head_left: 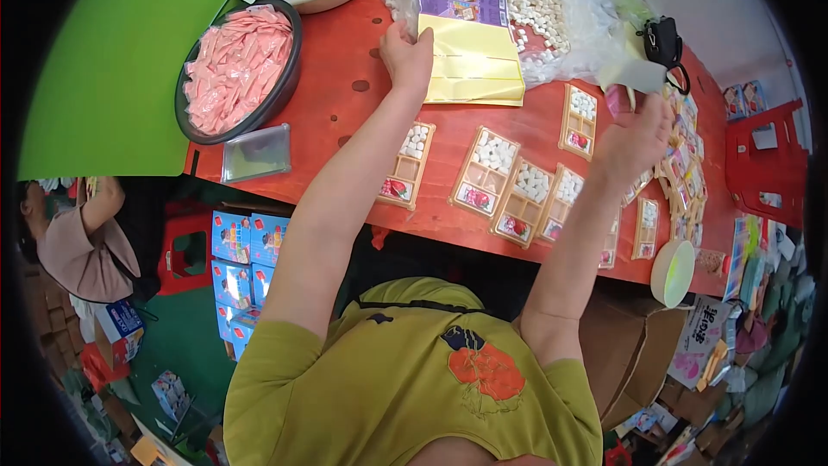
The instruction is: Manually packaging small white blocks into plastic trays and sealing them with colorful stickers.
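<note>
My left hand (407, 62) is closed on the left edge of a printed sheet (474, 65), yellow at its near part with blue and purple panels beyond. My right hand (636, 140) is blurred over the right side of the table, its fingers curled beside a pale, flat piece (640, 76) with pink near it. What exactly it grips is unclear. Under and between my arms lie tan compartment trays (485, 171), several with white pieces and small red-and-white packets. Another such tray (578, 121) sits farther back, left of my right hand.
A clear bag of white pieces (539, 9) lies behind the sheet. At left stand a black basin of pink packets (237, 69) and a clear plastic lid (257, 154). More filled trays (686, 160) pile at right, near a pale green bowl (673, 273). A person (86, 246) is at far left.
</note>
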Demonstrator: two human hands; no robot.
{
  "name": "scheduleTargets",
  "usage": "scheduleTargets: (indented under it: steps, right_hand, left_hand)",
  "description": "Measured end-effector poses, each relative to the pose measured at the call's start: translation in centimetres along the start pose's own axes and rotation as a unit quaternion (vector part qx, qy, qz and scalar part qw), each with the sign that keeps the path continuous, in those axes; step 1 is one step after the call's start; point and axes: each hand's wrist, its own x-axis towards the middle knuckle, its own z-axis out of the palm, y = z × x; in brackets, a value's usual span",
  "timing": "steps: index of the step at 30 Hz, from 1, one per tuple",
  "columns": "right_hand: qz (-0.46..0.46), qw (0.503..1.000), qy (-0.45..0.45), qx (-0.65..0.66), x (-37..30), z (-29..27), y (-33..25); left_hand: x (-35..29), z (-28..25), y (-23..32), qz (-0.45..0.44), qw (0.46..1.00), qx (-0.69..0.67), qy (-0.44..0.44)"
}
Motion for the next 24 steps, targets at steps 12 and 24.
scheduleTargets:
  steps: [12,24]
  right_hand:
    - [-0.431,0.753,-0.403,-0.291,-12.6,3.5,-1.1]
    - [-0.006,0.906,-0.405,-0.124,-11.5,0.7,0.0]
  left_hand:
    - [-9.4,-13.4,16.0,-0.163,0.845,-0.27,-0.431]
    - [-8.7,-19.7,12.4,-0.302,0.825,-0.3,-0.372]
